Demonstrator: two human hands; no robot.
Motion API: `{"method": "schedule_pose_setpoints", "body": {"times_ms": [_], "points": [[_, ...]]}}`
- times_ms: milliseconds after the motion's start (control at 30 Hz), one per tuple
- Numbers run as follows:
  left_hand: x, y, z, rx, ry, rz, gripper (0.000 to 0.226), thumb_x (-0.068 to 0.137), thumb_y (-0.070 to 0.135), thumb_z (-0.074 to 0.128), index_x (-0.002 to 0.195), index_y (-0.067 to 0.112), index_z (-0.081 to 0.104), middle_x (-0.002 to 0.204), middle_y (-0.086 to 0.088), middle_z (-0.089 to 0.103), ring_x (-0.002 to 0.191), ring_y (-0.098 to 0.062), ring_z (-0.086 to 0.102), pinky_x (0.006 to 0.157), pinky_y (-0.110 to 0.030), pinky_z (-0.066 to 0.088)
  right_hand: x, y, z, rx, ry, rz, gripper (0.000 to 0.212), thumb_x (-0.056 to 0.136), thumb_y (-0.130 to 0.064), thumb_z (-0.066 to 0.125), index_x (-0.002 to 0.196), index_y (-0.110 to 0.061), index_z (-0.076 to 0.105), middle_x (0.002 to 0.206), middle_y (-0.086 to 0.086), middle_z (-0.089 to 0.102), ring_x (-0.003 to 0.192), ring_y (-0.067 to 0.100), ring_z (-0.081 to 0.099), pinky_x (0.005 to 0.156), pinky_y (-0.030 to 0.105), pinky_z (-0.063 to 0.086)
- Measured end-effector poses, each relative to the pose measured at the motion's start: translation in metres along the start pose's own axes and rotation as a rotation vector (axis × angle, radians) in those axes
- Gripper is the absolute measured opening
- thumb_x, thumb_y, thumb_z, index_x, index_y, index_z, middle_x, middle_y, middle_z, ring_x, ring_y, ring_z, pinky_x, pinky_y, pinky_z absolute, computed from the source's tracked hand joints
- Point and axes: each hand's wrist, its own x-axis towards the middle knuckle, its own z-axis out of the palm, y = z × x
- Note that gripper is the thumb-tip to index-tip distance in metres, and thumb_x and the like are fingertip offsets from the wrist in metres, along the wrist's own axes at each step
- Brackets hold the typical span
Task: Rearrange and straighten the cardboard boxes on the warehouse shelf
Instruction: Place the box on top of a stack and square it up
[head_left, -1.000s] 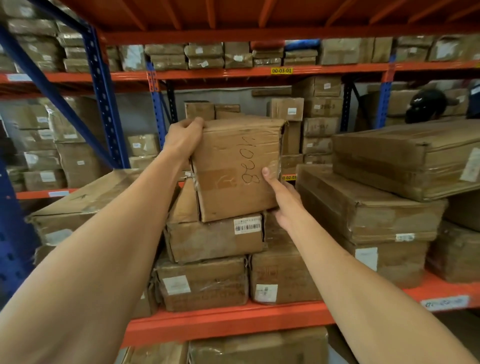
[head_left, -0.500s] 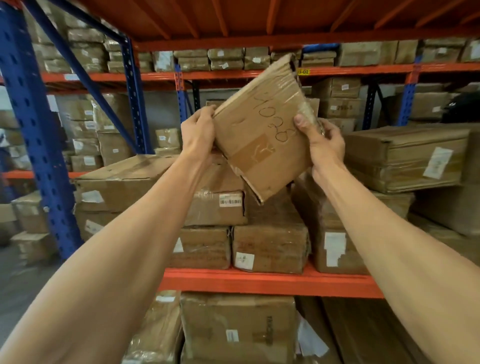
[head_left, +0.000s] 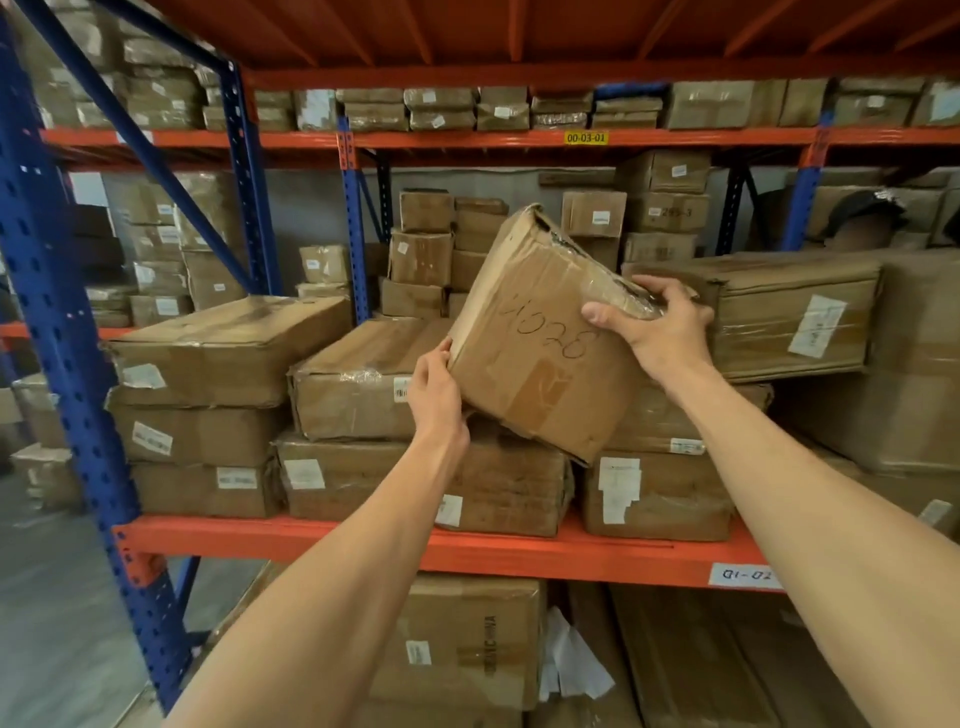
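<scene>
A worn cardboard box with handwritten numbers on its face hangs tilted in front of the middle shelf, clear of the stack. My left hand grips its lower left edge. My right hand holds its taped upper right corner. Under it lie stacked boxes: a flat taped one at centre left and a larger one below that. A long box juts out crooked at the right.
The orange shelf beam runs across below the stacks. A blue upright stands at the left, with a box pile beside it. More boxes fill the lower level and the far racks.
The numbered box has been lifted off the stack and turned, now leaning right and lower. My left hand slid from its upper edge to its lower left edge; my view shifted left.
</scene>
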Motion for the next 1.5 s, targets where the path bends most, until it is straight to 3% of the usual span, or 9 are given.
{"method": "schedule_pose_setpoints", "body": {"times_ms": [233,600,833,1000,1067,1200,1267,1400,1500], "points": [[0.008,-0.023,0.000,-0.010,-0.018,-0.032,0.032,0.104,0.034,0.039,0.128,0.034,0.061,0.131,-0.009,0.061,0.118,-0.028,0.060,0.096,-0.061,0.055,0.013,0.000,0.005,-0.030,-0.045,-0.111,0.088,0.064,-0.063,0.093,0.139,-0.034,0.057,0.134,0.004,0.029,0.126,0.024,0.038,0.101,0.026,0.038],[0.032,-0.024,-0.008,0.092,0.105,-0.167,0.046,0.091,0.054,0.043,0.123,0.033,0.069,0.118,-0.006,0.073,0.108,-0.028,0.067,0.091,-0.054,0.058,-0.024,0.009,0.028,-0.010,0.058,-0.052,0.087,0.058,-0.061,0.097,0.133,-0.034,0.061,0.137,0.004,0.031,0.133,0.024,0.040,0.103,0.022,0.037],[-0.019,-0.060,-0.047,-0.038,0.306,-0.260,0.032,0.096,0.043,0.044,0.090,0.019,0.065,0.103,-0.006,0.074,0.097,-0.030,0.069,0.096,-0.050,0.057,-0.043,-0.020,0.041,-0.178,-0.096,-0.226,0.081,0.058,-0.068,0.093,0.126,-0.041,0.059,0.132,-0.002,0.026,0.135,0.023,0.032,0.115,0.036,0.038],[0.035,-0.042,-0.038,0.367,0.127,-0.318,0.060,0.102,0.049,0.028,0.140,0.011,0.055,0.137,-0.013,0.062,0.121,-0.033,0.058,0.110,-0.052,0.045,-0.026,-0.008,0.060,-0.189,-0.093,-0.154,0.084,0.064,-0.062,0.093,0.136,-0.036,0.057,0.145,0.006,0.026,0.146,0.033,0.030,0.122,0.046,0.036],[0.042,-0.039,-0.032,0.719,0.014,-0.088,0.066,0.103,0.054,0.021,0.153,0.016,0.041,0.155,-0.015,0.044,0.139,-0.035,0.041,0.119,-0.051,0.030,-0.026,0.010,0.068,-0.242,-0.126,-0.140,0.085,0.075,-0.062,0.087,0.148,-0.038,0.049,0.163,0.014,0.014,0.156,0.039,0.017,0.129,0.053,0.024],[0.042,-0.028,-0.021,1.059,-0.371,0.819,0.086,0.102,0.056,0.045,0.164,0.019,-0.002,0.171,-0.013,-0.007,0.158,-0.026,-0.006,0.125,-0.047,0.002,-0.038,0.062,0.095,-0.515,-0.056,-0.326,0.085,0.101,-0.070,0.045,0.169,-0.032,0.011,0.171,0.027,-0.022,0.160,0.042,-0.019,0.128,0.060,-0.005],[0.069,-0.018,-0.015,1.289,-0.412,1.148,0.096,0.099,0.058,0.052,0.163,0.011,-0.001,0.169,-0.019,-0.011,0.157,-0.034,-0.009,0.126,-0.054,0.000,-0.033,0.074,0.101,-0.532,-0.026,-0.392,0.083,0.103,-0.070,0.037,0.168,-0.031,0.006,0.170,0.030,-0.022,0.159,0.042,-0.020,0.126,0.060,-0.010],[0.115,0.018,0.001,1.681,-0.566,1.006,0.109,0.085,0.079,0.051,0.164,0.017,0.006,0.172,-0.007,0.004,0.156,-0.036,-0.005,0.125,-0.060,0.008,-0.009,0.079,0.104,-0.608,-0.150,-0.307,0.082,0.102,-0.070,0.037,0.167,-0.041,-0.003,0.168,0.018,-0.037,0.159,0.042,-0.020,0.127,0.059,-0.003],[0.128,0.015,0.010,1.673,-0.632,0.871,0.108,0.085,0.069,0.062,0.162,0.013,0.010,0.169,-0.005,0.009,0.156,-0.034,-0.002,0.122,-0.058,0.020,0.005,0.083,0.111,-0.639,-0.180,-0.267,0.080,0.103,-0.069,0.037,0.166,-0.043,-0.004,0.167,0.015,-0.039,0.154,0.052,0.013,0.125,0.064,0.021]]}}
